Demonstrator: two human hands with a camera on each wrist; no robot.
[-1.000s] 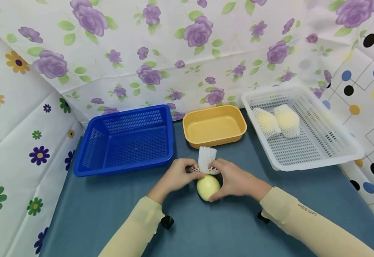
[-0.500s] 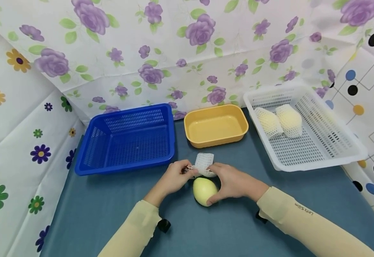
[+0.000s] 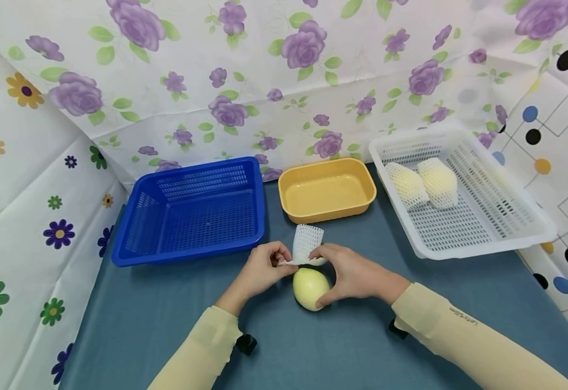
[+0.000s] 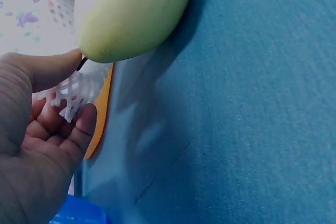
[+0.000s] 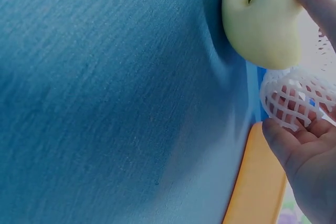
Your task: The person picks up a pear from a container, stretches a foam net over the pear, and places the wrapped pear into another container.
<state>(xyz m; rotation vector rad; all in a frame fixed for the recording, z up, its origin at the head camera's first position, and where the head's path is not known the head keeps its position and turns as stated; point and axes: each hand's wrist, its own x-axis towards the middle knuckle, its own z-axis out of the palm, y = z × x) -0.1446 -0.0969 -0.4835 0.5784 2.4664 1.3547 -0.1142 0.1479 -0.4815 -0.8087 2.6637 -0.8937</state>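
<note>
A yellow-green pear [image 3: 310,288] rests on the blue-grey cloth between the two hands, with its dark stem showing in the left wrist view. Just beyond it, a white foam fruit net [image 3: 308,241] stands up with its mouth towards the pear. The left hand [image 3: 263,266] pinches the left edge of that net, its thumb close to the pear's stem end [image 4: 97,51]. The right hand [image 3: 357,273] spans both things: its thumb lies on the pear's right side while its fingers hold the right edge of the net. The net's inside is partly hidden by fingers.
A blue basket [image 3: 189,254] stands at the back left, a yellow tray [image 3: 330,214] behind the hands. In the white basket [image 3: 488,250] at the right lie two net-wrapped pale yellow fruits [image 3: 437,184]. Patterned sheets [image 3: 245,54] wall the table's back and sides.
The pear has come away from the net's mouth, slightly towards the person and left, and tilted. The left hand has shifted left, stretching the net's edge; the net dipped and rose again.
</note>
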